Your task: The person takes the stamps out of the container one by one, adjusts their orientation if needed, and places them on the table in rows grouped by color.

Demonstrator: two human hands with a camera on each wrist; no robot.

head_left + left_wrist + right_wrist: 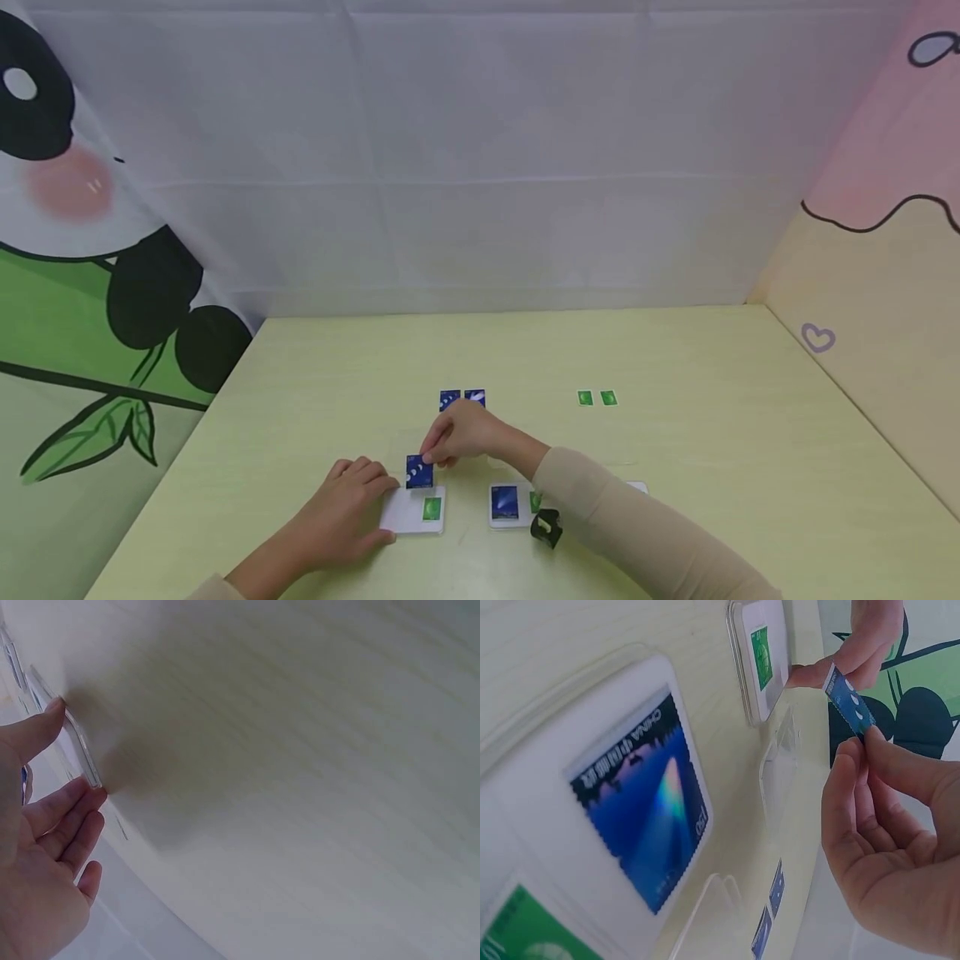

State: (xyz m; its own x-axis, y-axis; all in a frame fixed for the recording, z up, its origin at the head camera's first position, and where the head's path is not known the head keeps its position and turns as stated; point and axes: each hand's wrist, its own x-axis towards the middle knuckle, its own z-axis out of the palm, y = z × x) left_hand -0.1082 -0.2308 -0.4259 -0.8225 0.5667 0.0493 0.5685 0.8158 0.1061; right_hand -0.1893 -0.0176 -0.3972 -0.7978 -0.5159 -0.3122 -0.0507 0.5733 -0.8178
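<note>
My right hand (463,433) pinches a blue postage stamp (419,472) with white crescent shapes by its edge, between thumb and fingertips. The stamp is held over the far part of a flat white case (408,521), which bears a green stamp (432,509) on its right side. At the case's left, my left hand (341,512) grips it, thumb at the near corner and fingertips at the far one. In the left wrist view the thumb and fingers (56,802) meet the case's clear rim (84,750). The right wrist view shows the blue stamp (849,701) tilted above the table.
A second white case (525,795) holds a blue stamp (505,502) and a green one, partly behind the right sleeve. Clear plastic covers (780,769) lie beyond the cases. Two blue stamps (475,397) and two green stamps (597,398) lie farther back on the table (712,400).
</note>
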